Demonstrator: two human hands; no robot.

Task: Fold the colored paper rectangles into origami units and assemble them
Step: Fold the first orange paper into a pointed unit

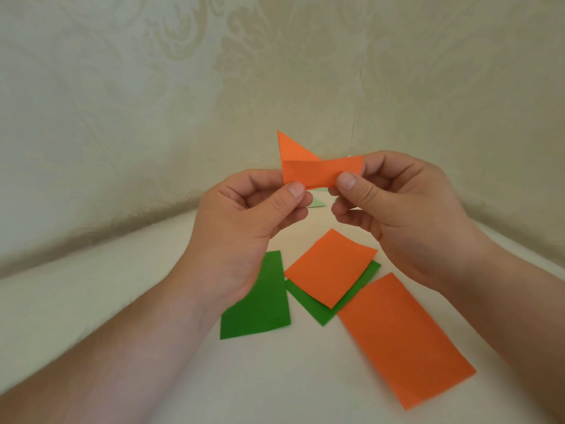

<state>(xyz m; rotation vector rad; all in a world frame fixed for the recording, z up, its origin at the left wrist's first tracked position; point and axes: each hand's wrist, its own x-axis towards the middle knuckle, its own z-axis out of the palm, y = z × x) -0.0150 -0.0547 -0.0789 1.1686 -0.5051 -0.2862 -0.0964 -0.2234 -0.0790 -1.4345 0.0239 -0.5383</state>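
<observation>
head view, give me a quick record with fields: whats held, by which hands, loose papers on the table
held: folded orange paper strip with one corner folded up into a triangle
left hand: pinches strip's left end
right hand: pinches strip's right end
loose orange: small sheet overlapping a green sheet; large rectangle
loose green: separate sheet at left
surface: pale table

Three orange papers — one folded strip (321, 172) held up, two flat sheets (330, 267) (403, 338) on the tabletop (122, 301). Two green sheets (260, 301) (318, 310). One pale green scrap (316, 204) behind. Two hands (244, 221) (397, 209).
</observation>
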